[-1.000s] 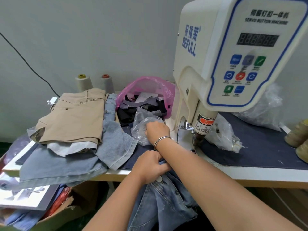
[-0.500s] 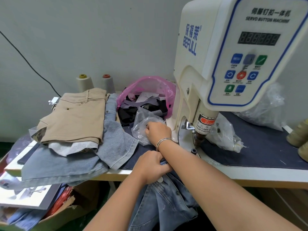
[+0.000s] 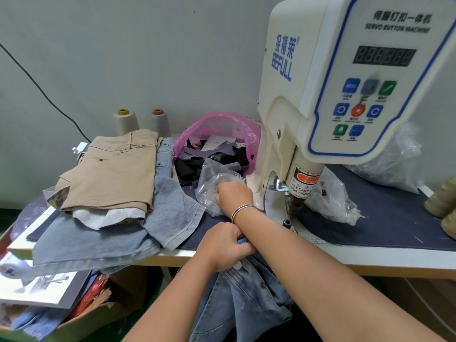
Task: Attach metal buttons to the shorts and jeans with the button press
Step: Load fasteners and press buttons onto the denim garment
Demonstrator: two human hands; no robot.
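Jeans (image 3: 246,299) hang off the table (image 3: 370,257) front edge, one white button (image 3: 237,266) showing at the waistband; left hand (image 3: 223,245) grips that waistband, fingers curled on the denim. Right hand (image 3: 234,196), bracelet on its wrist, reaches into one clear plastic bag (image 3: 212,186) just left of the button press (image 3: 345,95); its fingers are hidden, can't tell. One pair of tan shorts (image 3: 108,174) tops the denim pile. Two thread cones (image 3: 125,122) behind.

button press (image 3: 345,77) reading "BEFULL" and "SERVO BUTTON MACHINE", warning sticker (image 3: 304,182) "TAKE CARE"
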